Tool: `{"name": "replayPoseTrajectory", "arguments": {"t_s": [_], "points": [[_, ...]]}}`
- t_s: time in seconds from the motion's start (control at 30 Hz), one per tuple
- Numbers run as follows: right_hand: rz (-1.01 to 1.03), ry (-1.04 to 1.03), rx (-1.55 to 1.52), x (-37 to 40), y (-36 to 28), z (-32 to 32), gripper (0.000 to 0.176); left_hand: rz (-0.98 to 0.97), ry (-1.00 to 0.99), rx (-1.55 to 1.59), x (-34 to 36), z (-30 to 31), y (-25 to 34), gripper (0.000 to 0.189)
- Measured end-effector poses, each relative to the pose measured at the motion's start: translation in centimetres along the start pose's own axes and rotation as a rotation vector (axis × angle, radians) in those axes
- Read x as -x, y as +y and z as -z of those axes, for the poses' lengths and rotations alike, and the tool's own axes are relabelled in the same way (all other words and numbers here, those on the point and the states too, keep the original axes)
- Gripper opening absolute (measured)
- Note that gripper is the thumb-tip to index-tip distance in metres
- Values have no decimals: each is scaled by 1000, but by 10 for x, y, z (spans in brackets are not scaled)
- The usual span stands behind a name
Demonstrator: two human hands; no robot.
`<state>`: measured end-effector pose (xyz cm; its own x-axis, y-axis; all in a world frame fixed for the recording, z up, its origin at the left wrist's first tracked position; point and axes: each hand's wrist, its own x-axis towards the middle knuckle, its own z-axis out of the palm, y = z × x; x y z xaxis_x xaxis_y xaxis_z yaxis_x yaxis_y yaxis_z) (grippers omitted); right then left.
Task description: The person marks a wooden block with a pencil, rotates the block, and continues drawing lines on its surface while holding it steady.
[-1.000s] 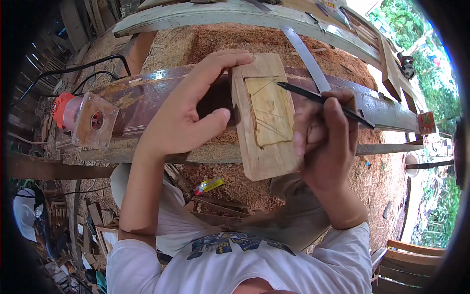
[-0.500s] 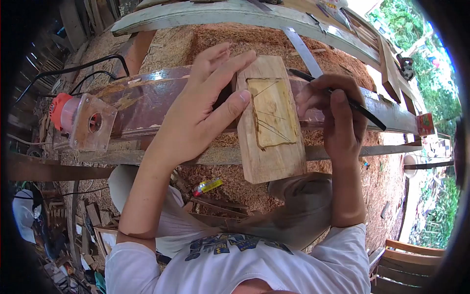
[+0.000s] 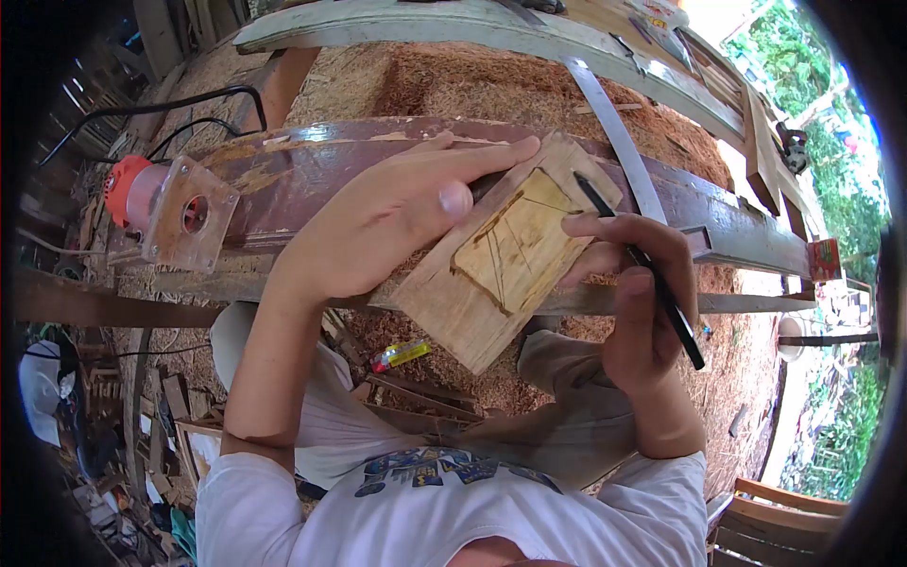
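Note:
A pale wooden block [image 3: 444, 293], tilted on a slant, has a lighter panel with a dark outlined edge and several dark lines on its face. My left hand [image 3: 373, 217] grips its left side, with the thumb at the edge and the index finger reaching to the upper end. My right hand [image 3: 652, 283] wraps round a slim black pencil [image 3: 668, 307]. The pencil's pointed end lies over the block's upper right part, and fingers of that hand touch the block's right edge. Beneath the block is a brown painted beam [image 3: 274, 184].
An orange-red power tool with a clear base [image 3: 142, 198] sits at the beam's left. A metal ruler [image 3: 619, 137] spans to the white plank [image 3: 416, 33]. A yellow-labelled tube [image 3: 402, 355] lies below, among wood scraps and shavings. A small red box [image 3: 825, 259] is at right.
The block has turned clockwise, its upper end swinging right and its lower end left. My right hand has moved down, the pencil now steeper, with fingers against the block's edge.

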<state>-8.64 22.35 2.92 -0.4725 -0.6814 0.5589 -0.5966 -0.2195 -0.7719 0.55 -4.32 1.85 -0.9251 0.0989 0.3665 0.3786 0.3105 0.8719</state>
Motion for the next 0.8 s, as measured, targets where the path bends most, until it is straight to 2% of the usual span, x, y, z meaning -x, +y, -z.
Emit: {"name": "replayPoseTrajectory", "arguments": {"t_s": [0.03, 0.07, 0.13, 0.17, 0.23, 0.3, 0.37, 0.43, 0.47, 0.53, 0.67, 0.73, 0.8], "points": [[61, -18, 42, 0, 6, 3, 40, -46, -94, -35, 0, 5, -2, 109], [122, -35, 85, 0, 9, 4, 42, -44, -89, -37, 3, 8, -2, 109], [88, -4, 93, 2, 10, -3, 47, -292, -187, -339, 5, 11, -3, 146], [51, 29, 103, 3, 9, -4, 52, -294, -186, -337, 5, 11, 1, 146], [50, 28, 104, 4, 9, -3, 53, -233, -281, -390, 5, 12, 12, 165], [52, 22, 102, 4, 11, -1, 53, -200, -272, -274, 4, 11, 9, 159], [53, 29, 38, 4, 15, 3, 44, -168, -265, -157, 5, 8, 2, 153], [67, 59, -7, 2, 21, 1, 41, 15, -87, 293, 10, 4, -4, 139], [82, 92, -55, 0, 23, 0, 39, 13, -89, 293, 8, 3, -4, 139], [83, 158, -60, -3, 24, 1, 35, 88, 63, 357, 5, 2, -1, 124], [55, 370, -53, -8, 19, 3, 34, 90, 37, 199, 7, 0, 5, 123], [65, 328, -34, -7, 13, 15, 33, -82, 77, -68, 8, -7, 5, 121], [91, 307, -40, -7, 12, 17, 34, -70, 99, -96, 4, -13, 5, 121]]}}
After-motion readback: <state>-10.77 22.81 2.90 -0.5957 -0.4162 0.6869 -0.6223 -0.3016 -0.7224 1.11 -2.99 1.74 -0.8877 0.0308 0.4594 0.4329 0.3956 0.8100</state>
